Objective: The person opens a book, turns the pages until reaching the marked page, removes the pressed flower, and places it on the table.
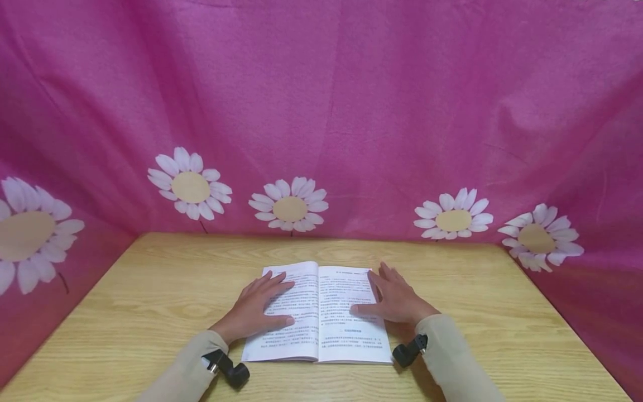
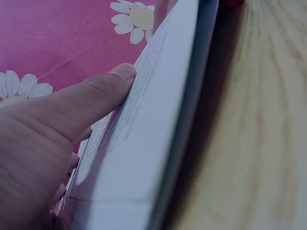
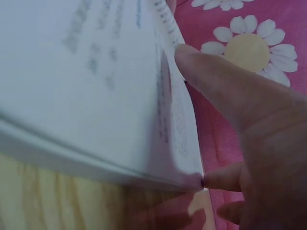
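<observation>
An open book (image 1: pixel 341 340) with printed pages lies on the wooden table, its spine running away from me. Across the left page (image 2: pixel 144 120) rests my left hand (image 1: pixel 258 307), fingers extended and spread, the thumb pointing toward the book's middle. My right hand (image 1: pixel 397 298) is at the right page's outer edge. Its thumb (image 3: pixel 211 72) reaches over that page, while a fingertip meets the page edge in the right wrist view. Neither hand curls around the book.
The wooden table (image 1: pixel 150 312) extends around the book. Behind it and along both sides hangs a magenta cloth (image 1: pixel 351 111) printed with white daisies. A small black camera (image 1: pixel 233 371) is strapped at the left wrist, another camera (image 1: pixel 409 352) at the right.
</observation>
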Action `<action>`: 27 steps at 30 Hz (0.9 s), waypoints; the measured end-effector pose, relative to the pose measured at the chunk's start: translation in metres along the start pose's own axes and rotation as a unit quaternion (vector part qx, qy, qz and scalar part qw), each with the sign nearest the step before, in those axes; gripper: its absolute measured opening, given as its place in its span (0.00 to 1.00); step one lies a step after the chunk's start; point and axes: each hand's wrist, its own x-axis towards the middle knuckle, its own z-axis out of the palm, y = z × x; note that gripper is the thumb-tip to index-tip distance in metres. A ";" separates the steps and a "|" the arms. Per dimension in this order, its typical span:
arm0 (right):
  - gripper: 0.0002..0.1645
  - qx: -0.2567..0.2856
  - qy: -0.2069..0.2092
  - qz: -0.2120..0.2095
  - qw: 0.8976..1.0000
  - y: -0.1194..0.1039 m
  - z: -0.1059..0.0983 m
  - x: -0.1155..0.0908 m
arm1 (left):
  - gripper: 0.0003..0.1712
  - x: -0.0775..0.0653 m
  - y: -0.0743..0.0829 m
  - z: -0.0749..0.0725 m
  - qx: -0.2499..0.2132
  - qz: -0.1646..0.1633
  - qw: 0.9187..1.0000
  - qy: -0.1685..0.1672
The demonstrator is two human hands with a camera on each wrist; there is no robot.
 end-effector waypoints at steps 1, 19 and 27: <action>0.69 -0.003 -0.004 0.004 1.000 0.000 0.000 0.000 | 0.46 0.000 0.000 0.000 0.001 -0.001 1.000 0.000; 0.62 -0.002 -0.002 -0.020 1.000 -0.004 0.003 0.003 | 0.46 0.002 -0.002 0.001 0.007 -0.011 1.000 0.003; 0.51 0.145 0.003 -0.033 0.989 -0.005 0.003 0.004 | 0.46 0.001 0.001 0.001 0.004 -0.013 1.000 0.002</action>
